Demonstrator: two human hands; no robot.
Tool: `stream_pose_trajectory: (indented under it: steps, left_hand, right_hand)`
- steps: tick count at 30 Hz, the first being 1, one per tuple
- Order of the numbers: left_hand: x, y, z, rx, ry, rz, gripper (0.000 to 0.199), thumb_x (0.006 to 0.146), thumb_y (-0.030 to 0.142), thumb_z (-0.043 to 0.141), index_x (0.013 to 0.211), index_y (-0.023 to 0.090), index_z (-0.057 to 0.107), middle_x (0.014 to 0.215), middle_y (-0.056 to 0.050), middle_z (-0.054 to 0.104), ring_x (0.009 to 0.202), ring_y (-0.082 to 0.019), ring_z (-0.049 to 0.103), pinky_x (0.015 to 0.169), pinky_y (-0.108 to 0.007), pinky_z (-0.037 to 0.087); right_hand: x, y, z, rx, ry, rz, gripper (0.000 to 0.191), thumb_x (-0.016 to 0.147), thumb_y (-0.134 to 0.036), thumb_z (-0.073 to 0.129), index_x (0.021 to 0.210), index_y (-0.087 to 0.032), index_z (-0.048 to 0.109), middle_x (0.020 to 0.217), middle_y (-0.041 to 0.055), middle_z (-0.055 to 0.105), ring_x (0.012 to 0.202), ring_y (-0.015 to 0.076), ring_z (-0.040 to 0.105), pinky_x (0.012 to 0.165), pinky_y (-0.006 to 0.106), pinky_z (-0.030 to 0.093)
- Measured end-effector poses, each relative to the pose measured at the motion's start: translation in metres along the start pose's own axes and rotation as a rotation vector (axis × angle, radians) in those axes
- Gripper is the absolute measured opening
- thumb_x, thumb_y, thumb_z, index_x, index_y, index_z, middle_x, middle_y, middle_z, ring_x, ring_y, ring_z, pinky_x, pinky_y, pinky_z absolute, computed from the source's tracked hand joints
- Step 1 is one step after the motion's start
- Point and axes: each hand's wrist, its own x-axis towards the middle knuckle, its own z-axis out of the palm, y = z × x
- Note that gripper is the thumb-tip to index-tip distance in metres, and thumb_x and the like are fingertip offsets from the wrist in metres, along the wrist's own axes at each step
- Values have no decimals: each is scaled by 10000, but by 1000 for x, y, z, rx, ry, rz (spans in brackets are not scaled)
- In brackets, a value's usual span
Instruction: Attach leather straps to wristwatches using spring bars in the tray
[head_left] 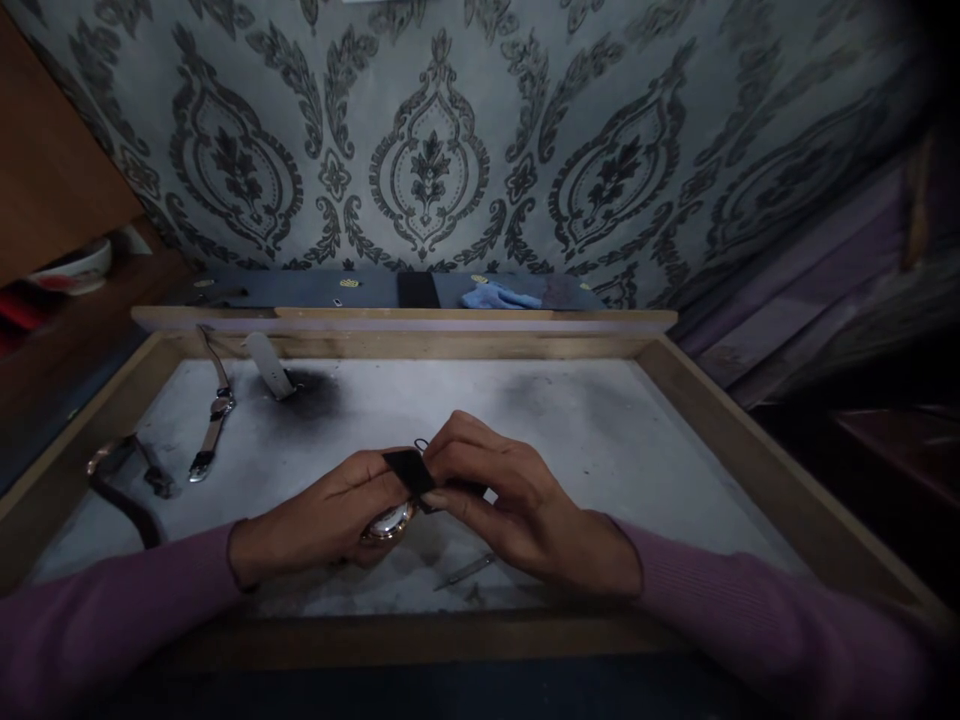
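My left hand [337,505] is closed round a wristwatch [388,523] whose round, shiny case with a gold-toned edge shows below the fingers. A dark strap [409,470] rises from the watch between both hands. The fingers of my right hand [510,490] pinch this strap near its lower right end. A thin dark loop [421,444] sticks up behind the strap; what it belongs to is hidden. Below my right hand, a slim metal tool [466,571] lies on the white tray floor.
A wooden-rimmed tray [450,345] surrounds the work. On its left lie a watch with a pale strap [221,403] and a brown strap [135,505]. A white strap piece [268,365] stands near the back. Beyond the rim is a blue cloth [499,296]; a bowl [75,270] sits left.
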Motion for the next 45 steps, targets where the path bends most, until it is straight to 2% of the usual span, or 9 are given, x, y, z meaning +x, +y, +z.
stream_pose_trajectory:
  steps: [9, 19, 26, 31, 34, 37, 41, 45]
  left_hand:
    - [0, -3, -3, -23, -67, 20, 346, 895, 534, 515, 851, 194, 471, 488, 114, 317, 364, -44, 214, 356, -170, 182]
    - [2, -8, -3, -73, -28, -5, 284, 862, 436, 605, 838, 194, 457, 499, 119, 342, 360, -32, 216, 346, -158, 185]
    - [3, -5, -2, -72, -1, -22, 324, 810, 452, 654, 785, 186, 469, 467, 120, 338, 343, -30, 205, 341, -166, 155]
    - [2, -2, -3, -45, -22, -26, 303, 837, 448, 616, 781, 180, 486, 480, 111, 326, 365, -35, 198, 357, -170, 165]
    - [1, -3, -5, -50, -31, -30, 254, 830, 386, 629, 781, 187, 480, 494, 110, 318, 380, -38, 195, 368, -172, 175]
    - [0, -4, -7, -29, -19, -29, 246, 847, 402, 601, 796, 185, 496, 519, 102, 328, 393, -44, 205, 382, -180, 180]
    - [-1, -3, -9, 39, 0, -28, 273, 864, 439, 569, 855, 171, 519, 569, 82, 362, 434, -59, 256, 411, -189, 213]
    - [-3, 0, -10, 46, -43, 17, 288, 901, 425, 533, 770, 180, 455, 585, 79, 359, 453, -58, 259, 419, -175, 226]
  right_hand:
    - [0, 0, 1, 42, 7, 22, 98, 930, -146, 529, 836, -167, 550, 855, 30, 488, 760, 136, 498, 637, 249, 461]
    - [-3, 3, 5, 80, 17, -11, 75, 932, -132, 512, 885, -161, 562, 871, 41, 484, 762, 138, 501, 649, 258, 471]
    - [-3, 0, 5, 51, -16, 54, 85, 930, -138, 514, 863, -172, 554, 871, 29, 482, 766, 140, 493, 661, 269, 465]
    - [-1, -1, 3, 80, -24, 50, 143, 932, -148, 509, 794, -184, 500, 860, 30, 487, 798, 150, 490, 680, 275, 466]
    - [0, 0, 2, 130, -17, 42, 166, 939, -156, 498, 781, -194, 464, 815, 13, 469, 757, 141, 463, 664, 271, 450]
    - [0, 0, 0, 215, 4, 97, 164, 949, -186, 489, 790, -199, 449, 765, -7, 443, 691, 126, 435, 628, 263, 432]
    - [-1, -2, -2, 248, 28, 147, 140, 966, -227, 465, 831, -191, 469, 795, 10, 492, 761, 142, 506, 694, 290, 463]
    - [-3, -2, -6, 212, 104, 122, 110, 971, -238, 468, 881, -185, 500, 862, 37, 551, 844, 162, 558, 747, 301, 479]
